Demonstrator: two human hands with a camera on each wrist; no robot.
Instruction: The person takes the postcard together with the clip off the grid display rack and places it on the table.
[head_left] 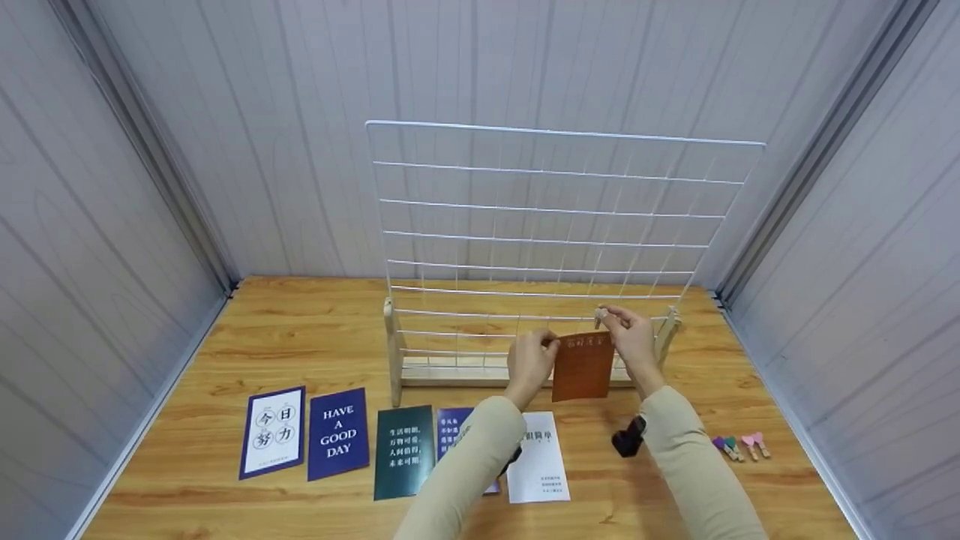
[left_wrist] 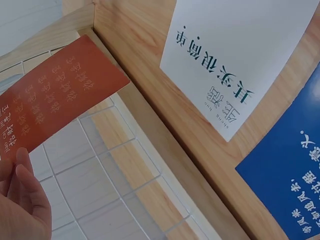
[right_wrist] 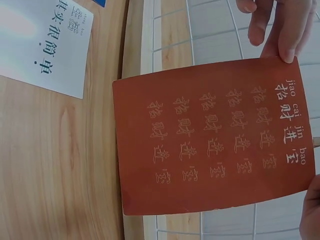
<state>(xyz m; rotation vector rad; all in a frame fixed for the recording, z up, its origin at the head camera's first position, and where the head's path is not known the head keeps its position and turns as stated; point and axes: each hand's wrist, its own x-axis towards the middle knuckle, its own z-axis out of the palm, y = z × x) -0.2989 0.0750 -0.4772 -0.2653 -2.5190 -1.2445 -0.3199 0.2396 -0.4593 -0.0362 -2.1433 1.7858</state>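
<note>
An orange-red card with lines of characters hangs upright before the white wire grid. My left hand pinches its upper left corner between thumb and fingers; the left wrist view shows this hand at the card's lettered end. With the fingertips of my right hand I hold a small pale clothespin, just above the card's upper right part. The right wrist view catches only part of the right hand beside the card. Whether the clothespin touches the grid I cannot tell.
In front of the grid's wooden base lie a white-and-blue card, a blue card, a green card, a purple-blue card and a white card. Several heart-topped clothespins lie at the right.
</note>
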